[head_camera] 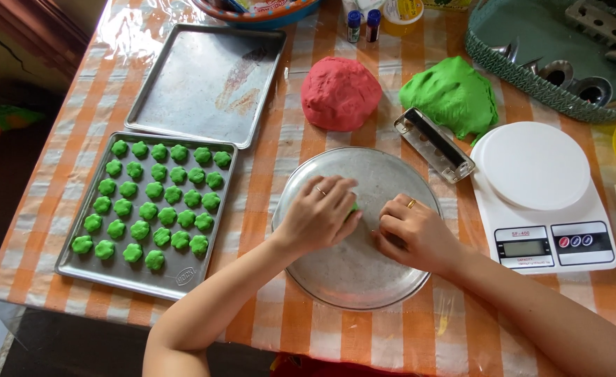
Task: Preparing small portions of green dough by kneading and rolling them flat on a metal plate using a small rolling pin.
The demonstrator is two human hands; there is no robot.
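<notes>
Left hand (320, 213): centre of frame, palm down, fingers curled over a small green dough piece (353, 207), mostly hidden beneath it.
Right hand (412, 232): just right of the left, fingers bent, fingertips at the same piece; grip itself cannot be told.
Round pan (364, 276): lower centre, under both hands.
Filled tray (182, 276): left of frame, rows of green dough shapes (156, 209).
Empty tray (206, 84): upper left.
Red dough ball (340, 93): upper centre.
Green dough lump (451, 94): right of the red one.
Kitchen scale (542, 199): right of frame.
</notes>
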